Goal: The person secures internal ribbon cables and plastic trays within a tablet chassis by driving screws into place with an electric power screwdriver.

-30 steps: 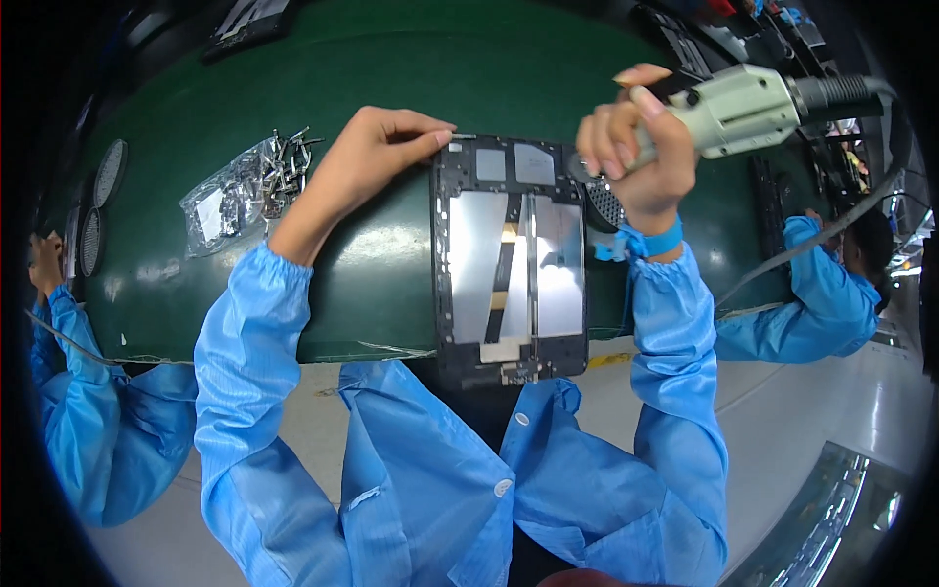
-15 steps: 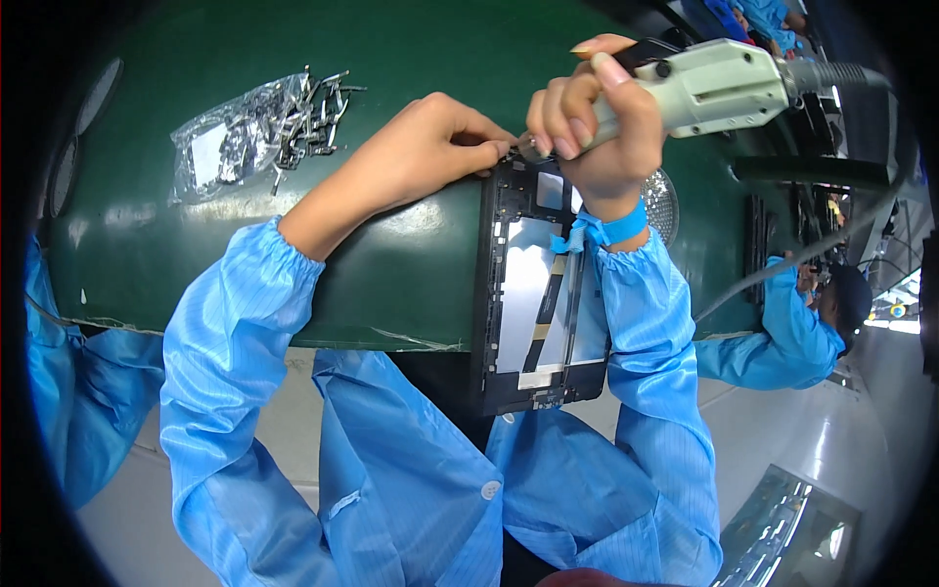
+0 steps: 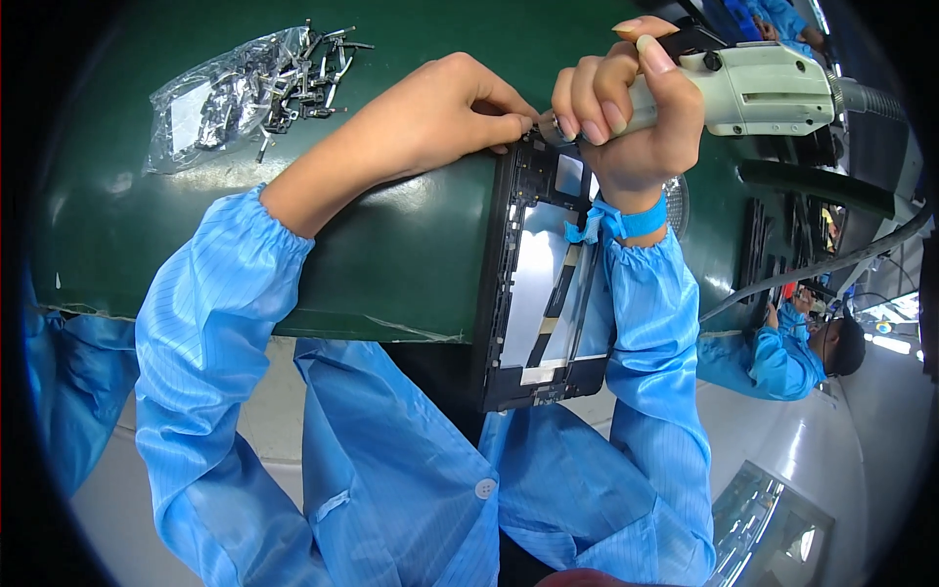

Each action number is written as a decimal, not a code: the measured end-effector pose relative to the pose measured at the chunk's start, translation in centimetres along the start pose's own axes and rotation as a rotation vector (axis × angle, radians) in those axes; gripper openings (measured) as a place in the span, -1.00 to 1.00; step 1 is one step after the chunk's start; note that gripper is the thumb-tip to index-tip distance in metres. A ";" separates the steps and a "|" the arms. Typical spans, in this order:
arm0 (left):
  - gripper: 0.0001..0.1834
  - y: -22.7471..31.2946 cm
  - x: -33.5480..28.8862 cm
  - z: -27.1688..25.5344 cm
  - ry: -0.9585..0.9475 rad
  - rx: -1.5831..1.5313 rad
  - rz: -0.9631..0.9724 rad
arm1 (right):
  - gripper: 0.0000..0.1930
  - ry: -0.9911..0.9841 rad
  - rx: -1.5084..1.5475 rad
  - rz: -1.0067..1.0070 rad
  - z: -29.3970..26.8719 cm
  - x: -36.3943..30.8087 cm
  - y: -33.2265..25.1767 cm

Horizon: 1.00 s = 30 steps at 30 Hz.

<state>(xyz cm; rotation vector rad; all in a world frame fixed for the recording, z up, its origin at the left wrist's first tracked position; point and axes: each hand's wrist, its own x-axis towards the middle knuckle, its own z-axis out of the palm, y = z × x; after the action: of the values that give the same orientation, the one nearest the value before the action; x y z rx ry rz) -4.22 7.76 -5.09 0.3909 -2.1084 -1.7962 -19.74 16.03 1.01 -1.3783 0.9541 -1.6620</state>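
My left hand [image 3: 435,115] reaches to the upper left corner of an opened tablet [image 3: 540,266], thumb and forefinger pinched together. What they hold, if anything, is too small to make out. My right hand [image 3: 636,108], with a blue band at the wrist, is wrapped around a pale corded electric screwdriver [image 3: 768,90]. The tool's tip points left at the same corner, beside my left fingertips, and is mostly hidden by my fingers. The tablet has a black frame, silver panels and dark strips. Its lower end overhangs the table edge.
On the green table [image 3: 411,245] lies a clear plastic bag [image 3: 220,98] with several small metal parts [image 3: 311,83] spilling out. A grey cable [image 3: 822,262] runs along the right. Another person in blue [image 3: 787,347] sits at the far right. Blue clothing [image 3: 78,382] shows at the left.
The whole view has shifted a little, with the bag now higher and further left. Both hands stay at the tablet's upper corner, and the screwdriver is still gripped.
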 end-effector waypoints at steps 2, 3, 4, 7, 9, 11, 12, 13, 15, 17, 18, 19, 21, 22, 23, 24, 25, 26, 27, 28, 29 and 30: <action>-0.73 0.0 0.0 0.0 -0.004 0.015 0.002 | -0.66 -0.023 0.007 -0.006 0.0 0.0 0.1; -0.73 0.0 0.0 0.0 -0.007 0.035 0.009 | -0.66 -0.020 -0.005 -0.017 -0.1 0.0 0.1; -0.73 0.0 0.1 0.0 -0.009 0.032 0.007 | -0.66 -0.018 -0.017 -0.028 -0.1 0.0 0.1; -0.73 -0.1 0.1 0.0 -0.015 0.030 0.009 | -0.66 -0.004 -0.019 -0.016 -0.2 -0.1 0.2; -0.73 -0.1 0.0 -0.1 -0.017 0.019 0.030 | -0.66 -0.015 0.004 -0.010 -0.4 -0.1 0.4; -0.73 0.0 0.0 -0.2 -0.021 0.015 0.028 | -0.65 -0.027 0.026 -0.005 -0.5 -0.1 0.4; -0.73 0.0 0.0 -0.2 -0.025 0.013 0.026 | -0.65 -0.028 0.002 -0.008 -0.5 -0.1 0.4; -0.73 0.0 0.0 -0.2 -0.026 0.011 0.025 | -0.65 -0.029 -0.021 -0.012 -0.5 -0.1 0.4; -0.73 0.0 0.0 -0.2 -0.020 0.041 0.033 | -0.65 -0.030 -0.025 -0.011 -0.5 -0.1 0.4; -0.73 0.0 0.0 -0.2 -0.017 0.042 0.027 | -0.65 -0.031 -0.027 -0.010 -0.4 -0.1 0.4; -0.73 -0.1 0.0 -0.2 -0.014 0.045 0.024 | -0.64 -0.032 -0.029 -0.015 -0.3 -0.1 0.4; -0.73 -0.1 0.0 -0.2 -0.014 0.044 0.024 | -0.64 -0.033 -0.030 -0.020 -0.3 -0.1 0.4; -0.72 -0.2 0.0 -0.2 -0.016 0.059 0.051 | -0.64 -0.023 -0.033 -0.019 -0.2 -0.2 0.3; -0.72 -0.2 0.1 -0.2 -0.016 0.058 0.050 | -0.64 -0.013 -0.036 -0.018 -0.2 -0.2 0.3; -0.72 -0.2 0.1 -0.2 -0.016 0.054 0.046 | -0.64 -0.013 -0.036 -0.017 -0.2 -0.3 0.2; -0.72 -0.2 0.1 -0.2 -0.016 0.049 0.041 | -0.64 -0.020 -0.035 -0.022 -0.1 -0.3 0.2; -0.72 -0.2 0.0 -0.2 -0.015 0.048 0.039 | -0.64 -0.026 -0.035 -0.026 -0.1 -0.3 0.2; -0.72 -0.3 0.0 -0.2 -0.014 0.041 0.038 | -0.64 -0.027 -0.033 -0.024 -0.1 -0.3 0.2; -0.71 -0.2 0.0 -0.2 -0.014 0.034 0.039 | -0.64 -0.018 -0.023 -0.012 -0.2 -0.3 0.2; -0.71 -0.2 0.1 -0.1 -0.015 0.032 0.038 | -0.64 -0.009 -0.013 0.000 -0.2 -0.3 0.1; -0.72 -0.1 0.2 0.0 -0.016 0.020 0.034 | -0.64 -0.008 -0.014 0.002 -0.3 -0.3 0.1; -0.72 -0.2 0.1 0.0 -0.015 0.010 0.027 | -0.64 -0.008 -0.012 -0.006 -0.2 -0.3 0.2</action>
<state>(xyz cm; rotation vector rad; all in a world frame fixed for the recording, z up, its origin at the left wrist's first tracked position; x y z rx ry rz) -4.36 7.70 -5.27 0.3507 -2.1233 -1.7794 -19.92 16.23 0.69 -1.3965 0.9575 -1.6563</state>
